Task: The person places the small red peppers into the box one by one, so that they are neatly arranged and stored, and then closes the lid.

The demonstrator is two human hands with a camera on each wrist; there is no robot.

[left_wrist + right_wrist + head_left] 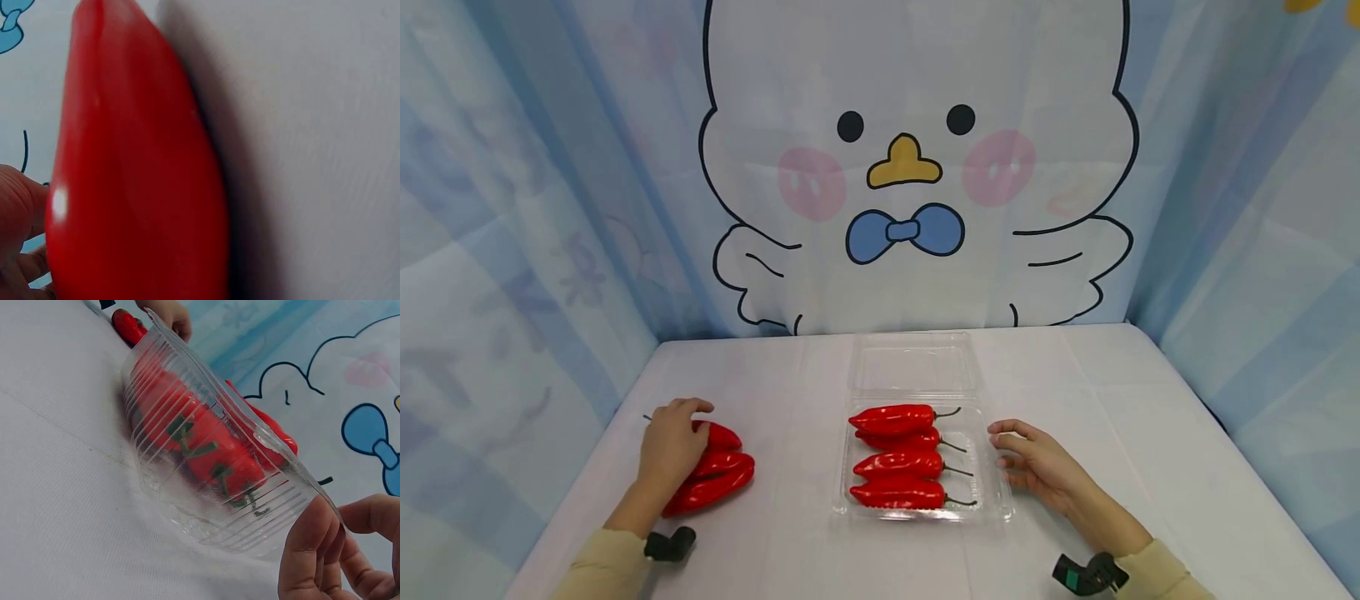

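Note:
On the left side of the table my left hand (pixel 673 442) curls over the farthest of a few glossy red peppers (pixel 711 492), gripping it and covering much of its body. A near pepper (pixel 137 162) fills much of the left wrist view and hides most of the fingers (pixel 19 206). Several more red peppers (pixel 898 492) lie side by side in a clear plastic clamshell box (pixel 925 514), green stems to the right. My right hand (pixel 1037 462) pinches the box's right rim between thumb and fingers (pixel 309 540).
The box's clear lid (pixel 913 367) lies folded back behind its base. A white cloth covers the table (pixel 775 542). Behind rises a curtain (pixel 917 292) with a cartoon bird, and more blue curtains (pixel 497 292) flank the sides.

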